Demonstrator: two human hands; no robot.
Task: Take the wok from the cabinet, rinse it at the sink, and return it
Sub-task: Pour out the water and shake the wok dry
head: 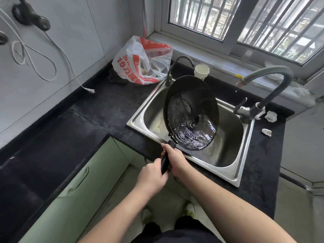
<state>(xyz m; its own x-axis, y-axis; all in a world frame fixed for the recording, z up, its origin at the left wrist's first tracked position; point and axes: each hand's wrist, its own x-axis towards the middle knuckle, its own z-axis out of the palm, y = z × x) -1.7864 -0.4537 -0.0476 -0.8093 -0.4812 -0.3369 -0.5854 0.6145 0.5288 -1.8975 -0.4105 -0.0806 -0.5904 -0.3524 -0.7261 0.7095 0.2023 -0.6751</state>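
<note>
Stage: the wok (191, 109) is out of the cabinet and over the sink (226, 165), so fetching looks done; rinsing is under way, judging by the water pooled in its lower bowl.
Left to do: tip the water out, then carry the wok back to the cabinet; neither has begun.
Wok position: tilted steeply, rim up and away from the fingers, low edge just beyond them above the sink's near side; I cannot tell whether it touches the basin.
Left hand (151, 174): fingers wrapped shut around the tail end of the black handle (164, 163).
Right hand (176, 157): fingers closed on the same handle, just ahead of the left, nearest the bowl.
Water: gathered at the bowl's low side, close beyond the right fingers, seemingly spilling over the lip.
Tap (273, 85): arches in from well right of the fingers; no stream shows clearly.
Small tap (177, 67): just past the wok's far rim, the tightest spot if the wok swings up.
Paper cup (201, 71): beside that far rim, easily knocked.
Plastic bag (142, 60): beyond and left of the fingers, apart from the wok.
Desk (105, 109): dark top left of the fingers lies bare, the widest room for swinging out.
Cabinet doors (78, 186): green, below-left of the left fingers, shut.
</note>
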